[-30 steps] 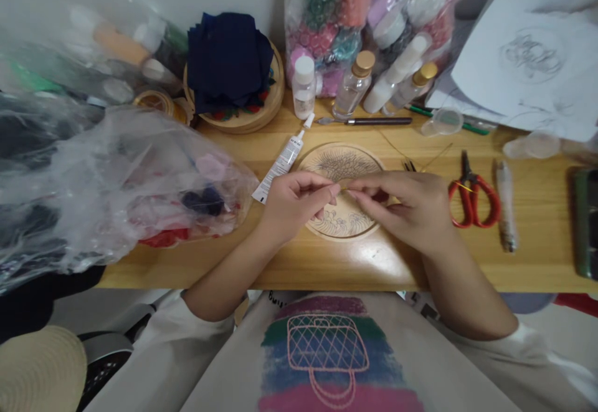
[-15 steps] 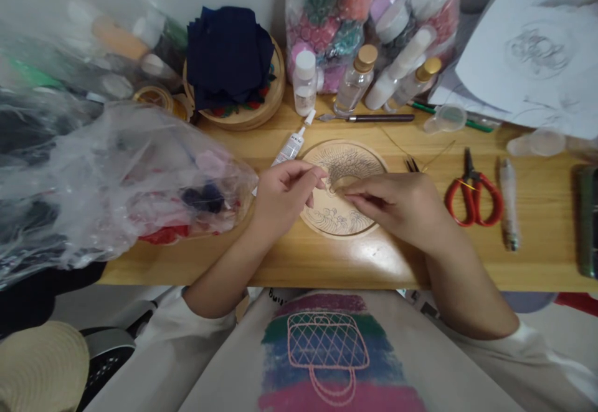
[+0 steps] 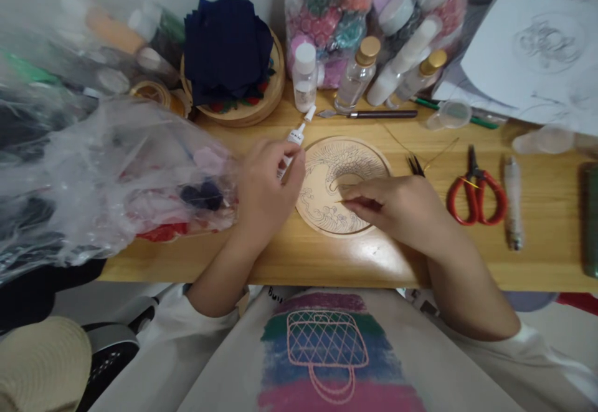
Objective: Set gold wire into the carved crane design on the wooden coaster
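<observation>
Working over the round wooden plaque (image 3: pixel 343 186) at the middle of the table (image 3: pixel 299 256), the person has both hands on small things. The left hand (image 3: pixel 266 191), at the plaque's left edge, is curled around the white glue tube (image 3: pixel 294 141), whose capped nozzle points up and away. The right hand (image 3: pixel 399 206) rests on the plaque's right half, thumb and forefinger pinched on a thin gold wire (image 3: pixel 340 201) whose tip lies over the engraved wave lines. To do this well, I judge the wire should stay low and flat on the engraved line while the tube comes in, and only a little glue should go on, since the lines sit close together.

Far left of the plaque, a clear plastic bag (image 3: pixel 112 181) holds pink, red and dark scraps, not clear enough to name. Behind and left of the plaque, a round wooden tray (image 3: pixel 261 110) carries folded navy cloth (image 3: pixel 227 47). Straight behind it stand a white-capped bottle (image 3: pixel 304 75) and a clear bottle with a gold cap (image 3: pixel 357 72), the latter seemingly with clear liquid; a bag of coloured spools or beads (image 3: pixel 336 7) rises behind them. Right of the plaque lie black tweezers (image 3: pixel 413 164), then red scissors (image 3: pixel 476 187); a small clear cup (image 3: pixel 451 114) sits behind these, its contents unclear.
</observation>
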Tool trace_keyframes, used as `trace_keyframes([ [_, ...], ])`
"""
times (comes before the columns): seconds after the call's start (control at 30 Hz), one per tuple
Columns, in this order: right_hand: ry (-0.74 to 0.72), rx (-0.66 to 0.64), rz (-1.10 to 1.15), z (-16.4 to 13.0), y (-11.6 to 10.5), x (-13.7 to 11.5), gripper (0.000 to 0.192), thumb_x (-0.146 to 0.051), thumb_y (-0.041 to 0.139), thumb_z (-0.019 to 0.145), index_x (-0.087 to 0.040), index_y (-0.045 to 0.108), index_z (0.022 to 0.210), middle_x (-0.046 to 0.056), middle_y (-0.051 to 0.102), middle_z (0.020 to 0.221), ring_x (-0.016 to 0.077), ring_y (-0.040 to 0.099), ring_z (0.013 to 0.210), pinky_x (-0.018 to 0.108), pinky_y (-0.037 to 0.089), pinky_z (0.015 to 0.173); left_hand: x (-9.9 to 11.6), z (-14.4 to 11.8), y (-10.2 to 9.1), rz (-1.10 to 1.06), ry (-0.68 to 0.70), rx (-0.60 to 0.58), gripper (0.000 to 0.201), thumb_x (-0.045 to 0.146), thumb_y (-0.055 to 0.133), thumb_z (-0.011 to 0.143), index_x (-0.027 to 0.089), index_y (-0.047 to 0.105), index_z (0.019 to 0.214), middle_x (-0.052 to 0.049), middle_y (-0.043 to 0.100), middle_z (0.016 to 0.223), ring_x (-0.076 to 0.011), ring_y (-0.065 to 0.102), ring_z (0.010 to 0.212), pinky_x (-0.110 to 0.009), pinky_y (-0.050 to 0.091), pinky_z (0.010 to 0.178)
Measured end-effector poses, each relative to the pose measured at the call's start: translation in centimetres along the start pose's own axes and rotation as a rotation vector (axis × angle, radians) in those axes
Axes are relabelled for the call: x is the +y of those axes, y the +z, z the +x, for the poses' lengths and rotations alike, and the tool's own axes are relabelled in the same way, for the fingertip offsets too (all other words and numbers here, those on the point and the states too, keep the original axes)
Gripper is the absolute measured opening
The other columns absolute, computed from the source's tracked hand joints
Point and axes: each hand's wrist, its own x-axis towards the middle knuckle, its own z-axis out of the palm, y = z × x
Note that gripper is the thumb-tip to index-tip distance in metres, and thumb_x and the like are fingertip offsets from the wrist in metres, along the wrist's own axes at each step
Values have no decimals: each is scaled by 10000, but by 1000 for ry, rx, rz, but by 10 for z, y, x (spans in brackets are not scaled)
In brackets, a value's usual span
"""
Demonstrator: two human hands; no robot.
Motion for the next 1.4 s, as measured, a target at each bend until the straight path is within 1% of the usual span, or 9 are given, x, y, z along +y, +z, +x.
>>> trace_keyframes([
  [0.1,6,-8,2,0,0,0,155,-307,592,890,-245,719,826,9,722,696,149,627,618,272,359,551,-6,5,-3,313,36,28,194,276,691,817,195,670,992,-99,629,1045,-283,567,1022,-446,411,924],
  [0.2,4,7,7,-1,0,0,166,-305,582,900,-242,722,838,15,728,709,155,638,622,271,377,557,-10,7,-1,447,-34,-39,312,305,693,813,162,635,1084,-154,603,1122,-344,549,1081,-487,400,932],
  [0.33,-11,61,27,-1,-2,-2,198,-309,559,928,-230,730,868,33,752,769,167,671,678,265,411,578,-9,7,2,511,-88,-110,236,257,663,812,171,634,1030,-141,629,1009,-328,579,994,-466,425,883],
  [0.53,-7,82,29,0,-2,-5,232,-282,522,952,-186,728,900,58,768,812,178,707,703,260,457,595,-5,9,-1,410,-99,-83,63,191,650,770,190,641,833,-81,611,865,-263,576,883,-395,435,830],
  [0.7,-72,180,42,-2,2,-7,229,-220,538,941,-168,704,1090,64,766,870,160,702,691,253,496,610,-1,9,-7,4,-241,-51,118,229,724,653,193,641,728,-16,587,733,-171,534,711,-305,427,707],
  [0.87,-370,345,-127,-1,11,-14,460,-144,490,945,-218,481,1399,78,701,1024,194,683,927,297,557,755,10,2,-9,-381,-339,-280,338,486,712,680,160,688,766,-21,663,663,-136,579,584,-257,467,556],
  [1.03,-349,464,-207,3,21,-18,411,-270,502,958,-153,452,1348,101,683,945,232,657,836,359,567,698,24,-5,-4,-761,-508,-495,311,443,823,622,166,687,668,3,661,599,-105,561,516,-223,474,495],
  [1.27,-315,538,327,-2,18,-18,394,-340,681,859,-244,528,1210,63,695,1000,206,674,858,334,561,702,25,-8,-4,-854,-464,-474,321,472,796,697,164,710,671,-11,670,586,-115,586,514,-246,486,520],
  [1.4,3,545,872,-6,16,-18,271,-332,704,847,-280,637,1105,20,694,1008,157,671,821,293,560,684,10,-4,2,-847,-425,-185,322,469,750,764,177,678,648,-3,644,617,-97,557,552,-238,451,548],
])
